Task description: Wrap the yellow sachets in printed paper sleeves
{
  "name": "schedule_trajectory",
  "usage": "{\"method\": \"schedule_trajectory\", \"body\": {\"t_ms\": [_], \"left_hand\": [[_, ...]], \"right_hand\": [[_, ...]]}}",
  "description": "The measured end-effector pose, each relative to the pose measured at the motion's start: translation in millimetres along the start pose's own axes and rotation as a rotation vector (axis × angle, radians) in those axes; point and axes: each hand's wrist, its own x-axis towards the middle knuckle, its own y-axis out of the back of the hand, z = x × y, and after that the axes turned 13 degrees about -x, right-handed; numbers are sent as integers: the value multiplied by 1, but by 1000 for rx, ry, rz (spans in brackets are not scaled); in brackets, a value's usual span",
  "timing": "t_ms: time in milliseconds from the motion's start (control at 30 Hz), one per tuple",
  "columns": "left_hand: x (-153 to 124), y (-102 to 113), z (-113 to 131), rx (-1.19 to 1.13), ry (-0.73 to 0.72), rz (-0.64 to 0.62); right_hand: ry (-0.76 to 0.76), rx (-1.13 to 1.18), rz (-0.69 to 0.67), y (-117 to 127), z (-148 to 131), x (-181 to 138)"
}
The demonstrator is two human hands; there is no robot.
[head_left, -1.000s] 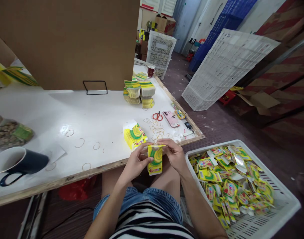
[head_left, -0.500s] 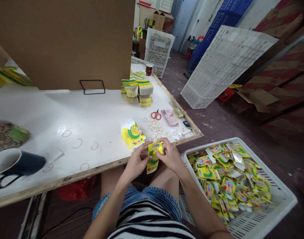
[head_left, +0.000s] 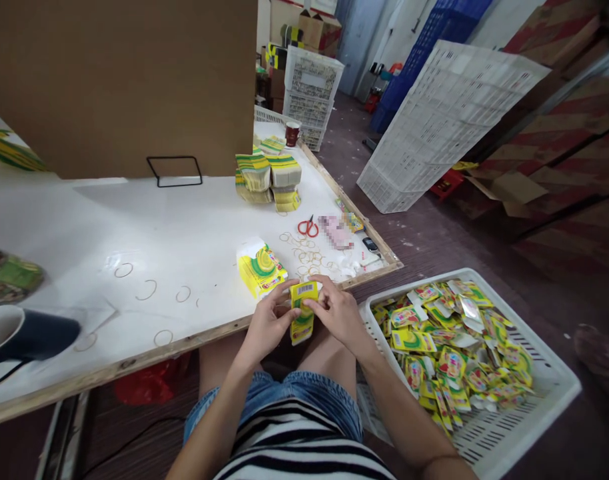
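Yellow carton (head_left: 303,323) by white table (head_left: 179,233), crates (head_left: 444,127) beyond

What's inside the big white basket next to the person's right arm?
Inside the white basket is a messy heap of small yellow boxes, some with white flaps showing. The top ones cover whatever lies deeper, so I can't see what's underneath.

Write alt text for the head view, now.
A person's left hand and right hand hold a small yellow carton above the lap, at the edge of a white table. A larger yellow box and red-handled scissors lie beyond; a white crate of yellow packets sits to the right.
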Motion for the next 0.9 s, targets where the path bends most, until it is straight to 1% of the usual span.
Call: {"method": "schedule_trajectory", "body": {"t_ms": [100, 167, 233, 267, 333, 400, 433, 467, 500, 533, 600, 667, 767, 833, 900], "left_hand": [[0, -1, -1, -42, -6, -20], [-1, -5, -5, -60, -17, -57], [-1, -10, -9, -40, -45, -98], [-1, -12, -10, 3, -79, -106], [1, -9, -11, 179, -175, -69], [4, 1, -10, 430, -294, 58], [5, 9, -11, 554, -340, 142], [7, 16, -11, 660, -372, 224], [9, 24, -13, 748, -379, 285], [11, 30, -15, 816, -368, 317], [13, 36, -22, 898, -329, 302], [14, 37, -27, 924, -316, 250], [12, 35, -29, 918, -324, 218], [8, 34, -26, 877, -326, 219], [4, 35, -22, 776, -356, 269]], "right_hand": [[39, 292, 44, -6, 3, -1], [7, 482, 63, -8, 4, -3], [-29, 542, 102, -5, 7, -6], [-38, 499, 149, 0, 11, -8], [-60, 272, 301, 17, 25, -14], [-120, -63, 482, 39, 43, -19], [-162, -216, 542, 49, 53, -21], [-194, -327, 567, 55, 61, -21], [-208, -385, 558, 57, 66, -19], [-199, -390, 525, 54, 68, -16], [-132, -266, 410, 32, 60, -1], [-87, -63, 282, -2, 42, 20], [-158, 228, 140, -53, 10, 53], [-187, 297, 134, -71, -5, 66], [-210, 318, 166, -77, -12, 69]]}}
